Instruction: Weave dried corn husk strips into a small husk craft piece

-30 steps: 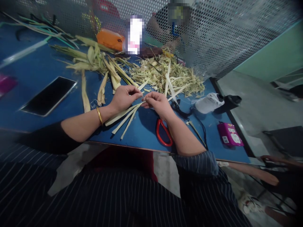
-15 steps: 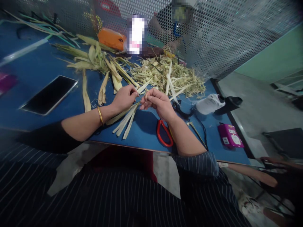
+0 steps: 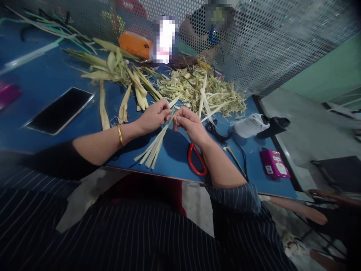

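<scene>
My left hand (image 3: pixel 155 117), a gold bangle at its wrist, is closed on one end of a bunch of pale corn husk strips (image 3: pixel 155 148). The strips fan out downward over the table's front part. Close beside it, my right hand (image 3: pixel 190 123) pinches with thumb and forefinger near the top of the bunch. Whatever lies in that pinch is too fine to make out. Just below my right wrist are red-handled scissors (image 3: pixel 196 160), partly hidden by the forearm.
The blue table (image 3: pixel 175 165) bears a heap of husk shreds (image 3: pixel 186 88), whole husks (image 3: pixel 113 71), a phone (image 3: pixel 60 111), an orange packet (image 3: pixel 135 45), a white object (image 3: pixel 249 126) and a purple pack (image 3: pixel 273 163). Behind stands a perforated metal screen (image 3: pixel 259 45). Another person's arm (image 3: pixel 299 210) shows at right.
The strips have drawn closer together and their loose ends have swung slightly right. My left hand has shifted a little right and up; the right hand stays close to it, pinching.
</scene>
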Demonstrator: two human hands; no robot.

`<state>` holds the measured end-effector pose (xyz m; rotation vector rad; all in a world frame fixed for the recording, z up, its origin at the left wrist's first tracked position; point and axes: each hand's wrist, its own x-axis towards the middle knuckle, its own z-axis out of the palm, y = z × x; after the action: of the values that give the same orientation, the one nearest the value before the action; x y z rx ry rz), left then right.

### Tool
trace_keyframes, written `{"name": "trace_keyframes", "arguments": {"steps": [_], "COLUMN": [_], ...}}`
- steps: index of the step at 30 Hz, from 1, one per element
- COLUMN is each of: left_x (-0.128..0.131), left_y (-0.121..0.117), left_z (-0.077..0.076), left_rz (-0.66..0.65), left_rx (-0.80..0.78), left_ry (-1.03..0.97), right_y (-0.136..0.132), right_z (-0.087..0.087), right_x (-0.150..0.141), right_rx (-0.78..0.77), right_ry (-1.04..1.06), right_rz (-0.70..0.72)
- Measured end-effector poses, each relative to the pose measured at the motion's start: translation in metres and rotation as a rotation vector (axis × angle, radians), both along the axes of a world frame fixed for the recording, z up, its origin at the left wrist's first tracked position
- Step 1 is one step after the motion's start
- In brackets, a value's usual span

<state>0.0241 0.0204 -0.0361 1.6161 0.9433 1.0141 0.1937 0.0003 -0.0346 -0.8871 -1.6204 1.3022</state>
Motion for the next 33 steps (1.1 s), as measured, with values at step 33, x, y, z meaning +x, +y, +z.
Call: {"name": "trace_keyframes", "arguments": {"steps": [33], "left_x": [-0.006], "left_y": [-0.011], "left_z": [0.015], "left_rz": [-0.238], "left_rx": [-0.604], "left_ry": [-0.144], "right_y": [0.000], "right_z": [0.005], "right_x": [0.001], "right_rx": [0.006], "right_ry": [0.141], "right_rz": [-0.165]}}
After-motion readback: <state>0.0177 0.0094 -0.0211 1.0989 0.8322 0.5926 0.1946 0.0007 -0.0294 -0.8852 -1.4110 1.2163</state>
